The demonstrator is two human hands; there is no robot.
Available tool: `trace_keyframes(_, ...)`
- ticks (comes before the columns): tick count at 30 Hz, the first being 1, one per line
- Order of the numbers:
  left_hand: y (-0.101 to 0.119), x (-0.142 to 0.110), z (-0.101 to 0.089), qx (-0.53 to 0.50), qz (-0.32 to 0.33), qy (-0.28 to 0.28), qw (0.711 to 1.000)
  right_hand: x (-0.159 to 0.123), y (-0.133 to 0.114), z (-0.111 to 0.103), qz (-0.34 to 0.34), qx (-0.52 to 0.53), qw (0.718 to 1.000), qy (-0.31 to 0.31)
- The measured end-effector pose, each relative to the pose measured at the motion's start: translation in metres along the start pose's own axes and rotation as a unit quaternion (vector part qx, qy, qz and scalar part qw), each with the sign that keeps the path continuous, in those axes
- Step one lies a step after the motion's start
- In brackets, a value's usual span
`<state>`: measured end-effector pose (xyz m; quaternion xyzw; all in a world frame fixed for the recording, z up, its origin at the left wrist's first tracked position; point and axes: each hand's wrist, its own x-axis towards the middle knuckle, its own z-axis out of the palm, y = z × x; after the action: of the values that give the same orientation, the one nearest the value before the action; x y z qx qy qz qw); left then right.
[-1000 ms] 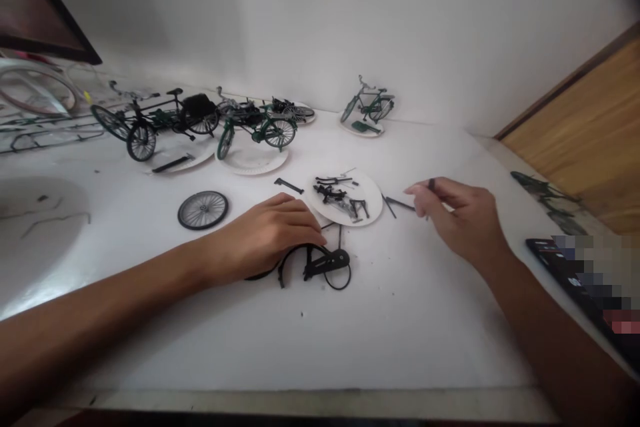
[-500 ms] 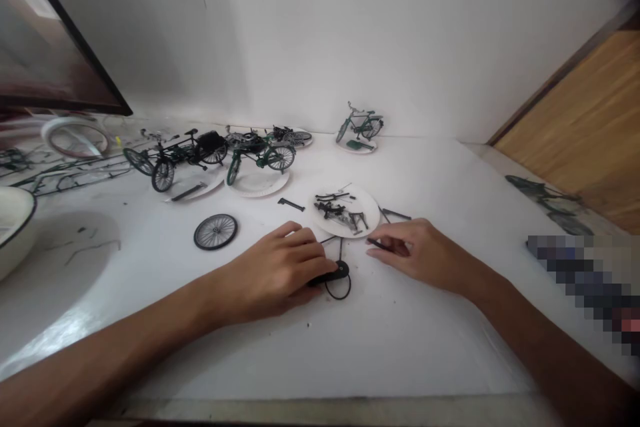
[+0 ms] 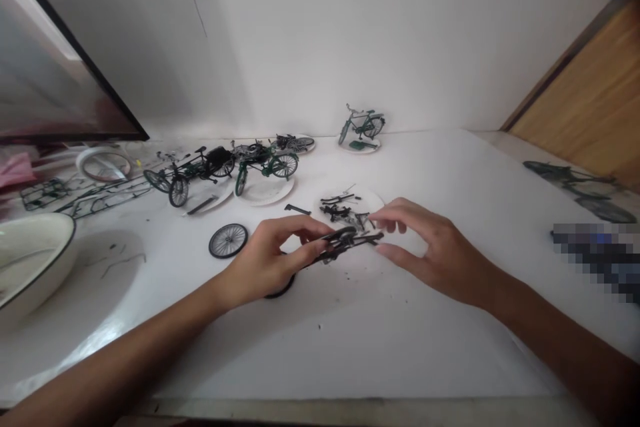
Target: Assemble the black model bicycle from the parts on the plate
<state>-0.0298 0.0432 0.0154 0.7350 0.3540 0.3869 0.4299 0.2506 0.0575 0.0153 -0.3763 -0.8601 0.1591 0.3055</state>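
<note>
My left hand (image 3: 270,250) is closed round a black model bicycle frame (image 3: 345,245), thumb and fingers gripping its left part. The frame is raised off the white table and its tubes point right. A dark wheel rim (image 3: 283,288) shows partly beneath this hand; most of it is hidden. My right hand (image 3: 425,247) is open, thumb and fingers apart on either side of the frame's right end; I cannot tell whether they touch it. Behind the frame, small black parts (image 3: 337,210) lie on a white plate (image 3: 377,199). A loose spoked wheel (image 3: 229,241) rests left of my left hand.
Several model bicycles stand at the back, including a black one (image 3: 200,170), a green one (image 3: 267,167) and another green one (image 3: 361,125). A white basin (image 3: 37,260) is at left. A short black part (image 3: 298,209) lies near the plate. A monitor (image 3: 65,60) stands behind the basin.
My left hand has turned and lifted the black frame from the table. My right hand has opened from a pinch on a dark piece. The view has shifted slightly left.
</note>
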Motion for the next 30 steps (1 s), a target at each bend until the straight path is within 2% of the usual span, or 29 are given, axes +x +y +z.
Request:
trace_keyframes(2, -0.001, 0.003, 0.004, -0.082, -0.029, 0.012, 0.996, -0.001, -0.008, 0.002, -0.019, 0.04, 0.999, 0.006)
trace_keyframes(4, -0.004, 0.004, 0.01, -0.151, -0.057, -0.002, 0.987, -0.002, -0.017, 0.007, -0.009, 0.077, 0.997, 0.006)
trace_keyframes(8, -0.005, 0.002, 0.023, -0.205, -0.089, -0.048, 0.973, -0.003, -0.031, 0.015, 0.08, 0.167, 0.982, -0.028)
trace_keyframes(10, -0.002, -0.001, 0.027, -0.17, -0.095, -0.063, 0.979, -0.002, -0.034, 0.015, 0.123, 0.221, 0.966, -0.053)
trace_keyframes(12, 0.001, -0.003, 0.027, -0.106, -0.071, -0.061, 0.99, 0.0, -0.035, 0.014, 0.156, 0.269, 0.947, -0.077)
trace_keyframes(15, 0.004, -0.006, 0.025, -0.04, -0.028, -0.036, 0.998, 0.002, -0.033, 0.014, 0.204, 0.329, 0.914, -0.122)
trace_keyframes(17, 0.004, -0.008, 0.024, -0.015, -0.043, -0.017, 0.999, 0.001, -0.031, 0.016, 0.218, 0.346, 0.899, -0.16)
trace_keyframes(19, 0.003, -0.01, 0.025, 0.012, -0.073, -0.01, 0.997, -0.001, -0.029, 0.02, 0.212, 0.337, 0.895, -0.2)
trace_keyframes(22, 0.001, -0.011, 0.028, 0.053, -0.083, -0.034, 0.995, -0.003, -0.027, 0.022, 0.191, 0.31, 0.9, -0.239)
trace_keyframes(26, 0.0, -0.009, 0.031, 0.079, -0.061, -0.053, 0.994, -0.002, -0.029, 0.022, 0.176, 0.278, 0.911, -0.247)
trace_keyframes(30, 0.0, -0.006, 0.036, 0.069, -0.061, -0.057, 0.994, 0.0, -0.029, 0.025, 0.172, 0.277, 0.91, -0.255)
